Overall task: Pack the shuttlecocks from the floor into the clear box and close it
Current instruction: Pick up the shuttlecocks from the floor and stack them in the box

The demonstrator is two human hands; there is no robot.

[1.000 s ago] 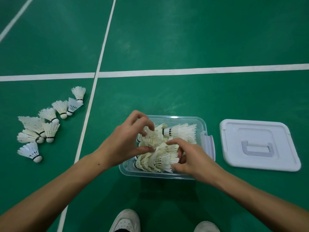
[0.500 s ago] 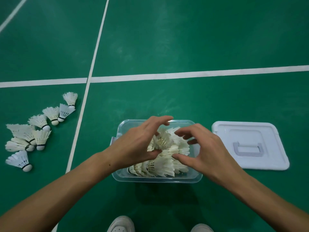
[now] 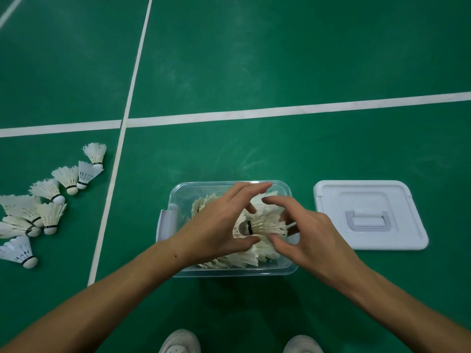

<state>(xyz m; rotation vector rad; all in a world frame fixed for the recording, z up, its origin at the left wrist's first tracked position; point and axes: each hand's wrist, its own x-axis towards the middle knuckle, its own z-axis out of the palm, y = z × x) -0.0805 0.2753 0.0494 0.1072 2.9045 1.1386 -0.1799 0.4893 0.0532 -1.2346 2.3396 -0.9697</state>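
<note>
Shuttlecock (image 3: 262,225) lying sideways atop the clear box (image 3: 230,271) pile, cork pointing left, feathers right, cupped between loosely spread left hand (image 3: 216,228) and right hand (image 3: 309,236), grip unclear.

We see two bare forearms, no sleeves, no watch or rings on either. Left hand (image 3: 216,225) and right hand (image 3: 305,233) are ungloved. A small dark dot marks the left wrist, just below that hand. Below the clear box (image 3: 178,194), two white sneaker toes, left shoe (image 3: 179,342) and right shoe (image 3: 303,345); perforations show on the left one.
</note>
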